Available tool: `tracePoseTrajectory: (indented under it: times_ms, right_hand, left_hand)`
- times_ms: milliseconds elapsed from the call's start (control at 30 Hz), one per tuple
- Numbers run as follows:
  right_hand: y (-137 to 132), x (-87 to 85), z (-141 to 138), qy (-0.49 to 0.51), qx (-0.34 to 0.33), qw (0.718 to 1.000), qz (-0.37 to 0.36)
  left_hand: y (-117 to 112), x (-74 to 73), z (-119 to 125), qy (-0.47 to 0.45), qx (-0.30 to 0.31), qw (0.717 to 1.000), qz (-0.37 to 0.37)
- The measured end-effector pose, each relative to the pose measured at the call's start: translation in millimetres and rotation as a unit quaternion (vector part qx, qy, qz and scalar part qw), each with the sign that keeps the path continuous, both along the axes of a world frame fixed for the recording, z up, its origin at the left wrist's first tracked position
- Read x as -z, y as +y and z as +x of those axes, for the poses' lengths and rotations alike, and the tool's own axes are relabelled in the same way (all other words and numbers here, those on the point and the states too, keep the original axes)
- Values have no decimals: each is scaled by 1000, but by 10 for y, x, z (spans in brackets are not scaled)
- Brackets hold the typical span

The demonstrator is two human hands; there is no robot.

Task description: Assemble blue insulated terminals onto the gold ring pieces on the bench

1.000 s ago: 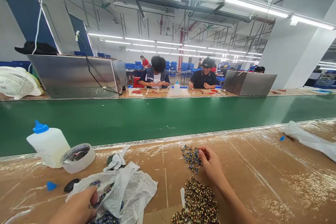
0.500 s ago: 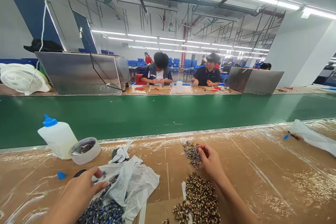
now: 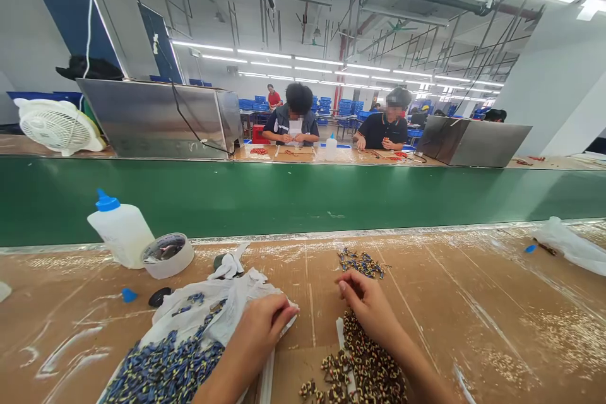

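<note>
My left hand (image 3: 262, 325) hovers over the right edge of a crumpled white plastic bag (image 3: 237, 303). Its thumb and fingers are pinched together; whatever may be between them is too small to make out. On the bag lies a heap of small blue-and-yellow pieces (image 3: 163, 363). My right hand (image 3: 367, 303) is above the top of a pile of small dark brown, yellow and red curled pieces (image 3: 374, 360), partly covering it. Its fingertips are closed, and their contents cannot be seen. Just beyond them is a small pile of blue, yellow and dark pieces (image 3: 362, 263).
A blue-capped squeeze bottle (image 3: 120, 233) and a tape roll (image 3: 168, 255) stand at the left. A green conveyor belt (image 3: 293, 199) runs across beyond the cardboard-covered table (image 3: 454, 303). Two people (image 3: 291, 120) work opposite. Clear plastic (image 3: 575, 246) lies at right.
My left hand has moved right from above the blue-and-yellow heap, its fingers closing from apart. The right hand has drawn back from the small far pile, which looks more spread out. The view has shifted slightly.
</note>
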State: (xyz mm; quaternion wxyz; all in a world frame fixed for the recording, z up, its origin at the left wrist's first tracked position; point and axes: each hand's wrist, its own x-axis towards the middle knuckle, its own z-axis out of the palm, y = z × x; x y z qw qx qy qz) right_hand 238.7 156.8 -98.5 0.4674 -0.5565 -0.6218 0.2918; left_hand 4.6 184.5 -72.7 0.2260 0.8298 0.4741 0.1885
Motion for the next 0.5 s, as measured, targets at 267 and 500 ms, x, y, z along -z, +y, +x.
tracePoseTrajectory:
  times_ms: [267,500]
  right_hand:
    - [-133,-58,-235,-45,-48,998,-15]
    - [-204,-80,-307,-54,-72,996,-18]
  left_hand:
    - [-89,139,108,-2,1,998,-59]
    - [-107,66,76,-56,38,996,-58]
